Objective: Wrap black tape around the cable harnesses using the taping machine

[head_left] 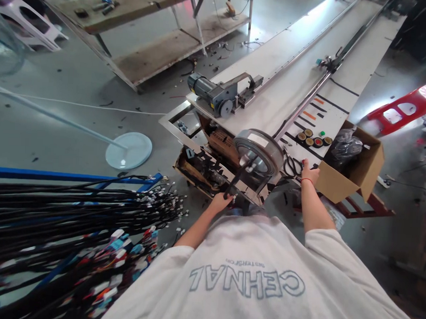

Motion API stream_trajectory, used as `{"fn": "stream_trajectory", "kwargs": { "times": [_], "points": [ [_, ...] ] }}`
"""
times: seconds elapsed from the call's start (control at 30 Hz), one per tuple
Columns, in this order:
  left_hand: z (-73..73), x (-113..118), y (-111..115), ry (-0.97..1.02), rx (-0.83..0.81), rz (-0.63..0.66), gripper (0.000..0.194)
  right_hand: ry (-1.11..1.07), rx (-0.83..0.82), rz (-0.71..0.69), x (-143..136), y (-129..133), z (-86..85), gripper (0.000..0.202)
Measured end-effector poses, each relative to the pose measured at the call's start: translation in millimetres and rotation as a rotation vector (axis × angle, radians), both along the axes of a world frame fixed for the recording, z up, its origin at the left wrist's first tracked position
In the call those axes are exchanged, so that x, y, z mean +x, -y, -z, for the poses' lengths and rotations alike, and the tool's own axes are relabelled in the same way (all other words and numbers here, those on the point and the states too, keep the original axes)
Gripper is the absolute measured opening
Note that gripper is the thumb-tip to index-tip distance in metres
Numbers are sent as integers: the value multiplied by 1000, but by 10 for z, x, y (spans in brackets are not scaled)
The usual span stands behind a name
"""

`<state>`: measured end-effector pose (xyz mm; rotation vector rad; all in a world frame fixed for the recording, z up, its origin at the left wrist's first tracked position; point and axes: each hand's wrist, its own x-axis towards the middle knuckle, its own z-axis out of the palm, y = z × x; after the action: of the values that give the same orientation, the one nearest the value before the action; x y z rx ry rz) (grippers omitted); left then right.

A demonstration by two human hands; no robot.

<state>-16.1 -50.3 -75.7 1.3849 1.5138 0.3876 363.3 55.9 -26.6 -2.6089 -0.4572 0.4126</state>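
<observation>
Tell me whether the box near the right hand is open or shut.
The box is open: its top is uncovered, and dark plastic shows inside.

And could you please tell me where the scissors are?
In the head view the scissors lie right of centre, between the round reel and the right hand.

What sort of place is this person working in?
Probably a workshop or factory for wiring: many black cables with small connectors, a motor unit on a long white workbench, and what look like tape rolls.
</observation>
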Motion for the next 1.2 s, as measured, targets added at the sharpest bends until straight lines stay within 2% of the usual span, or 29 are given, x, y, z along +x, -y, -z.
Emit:
{"fn": "stream_trajectory", "kwargs": {
  "times": [0.07, 0.13, 0.2, 0.3, 0.4, 0.5, 0.83, 1.03, 1.2],
  "points": [
    [89, -155, 121, -15, -45, 19, 40, 10, -4, -1, 14, -10, 21, 78],
    [73, -286, 256, -8, 12, 6, 40, 11, -8, -4, 26, -17, 44, 76],
    [-46, -372, 379, -3, 112, -33, 42, 10, -4, -7, 39, -20, 67, 76],
    [-318, -406, 487, -20, 213, -76, 41, 12, 28, -8, 59, -18, 98, 78],
    [-539, -345, 470, -65, 243, -84, 40, 9, 56, -2, 66, -15, 104, 76],
    [-618, -241, 357, -99, 269, -97, 39, 0, 75, -3, 54, -13, 82, 72],
    [-598, 63, -121, -72, 313, -68, 33, -6, 91, 5, 57, -20, 99, 70],
    [-503, 289, -339, 0, 330, -80, 30, 9, 74, 5, 74, -23, 131, 73],
    [-431, 422, -493, -44, 338, -121, 28, 6, 59, -7, 63, -12, 109, 76]
  ]
}}
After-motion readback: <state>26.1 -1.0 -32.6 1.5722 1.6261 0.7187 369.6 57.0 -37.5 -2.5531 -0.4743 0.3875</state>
